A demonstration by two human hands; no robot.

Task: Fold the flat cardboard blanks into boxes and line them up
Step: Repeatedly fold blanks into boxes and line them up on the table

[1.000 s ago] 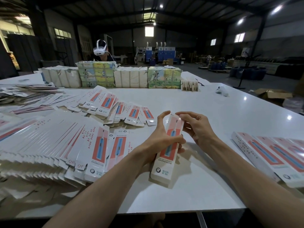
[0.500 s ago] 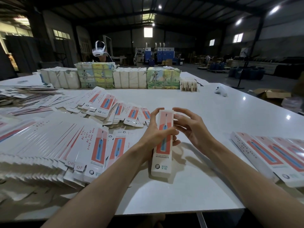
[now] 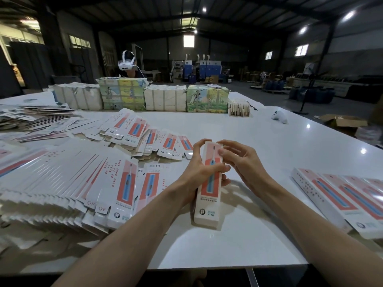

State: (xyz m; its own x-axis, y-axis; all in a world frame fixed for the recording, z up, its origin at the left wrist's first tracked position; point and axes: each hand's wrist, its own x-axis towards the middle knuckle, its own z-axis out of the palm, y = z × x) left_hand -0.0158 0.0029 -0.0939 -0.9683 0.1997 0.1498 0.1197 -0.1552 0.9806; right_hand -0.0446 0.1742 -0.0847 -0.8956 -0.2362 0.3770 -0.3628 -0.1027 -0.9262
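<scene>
The box [image 3: 208,212] is gripped round its middle by the left hand [image 3: 199,170], thumb laid across its front. Its top end is pinched by the right hand's [image 3: 242,160] curled fingers. Flat blanks [image 3: 83,183] are spread left of the box, finished boxes [image 3: 342,195] right.

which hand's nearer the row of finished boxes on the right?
Right. The right hand is at the far end of the held box, bare table between it and the row of boxes on its right; the left hand grips that box from the other side, farther off.
</scene>
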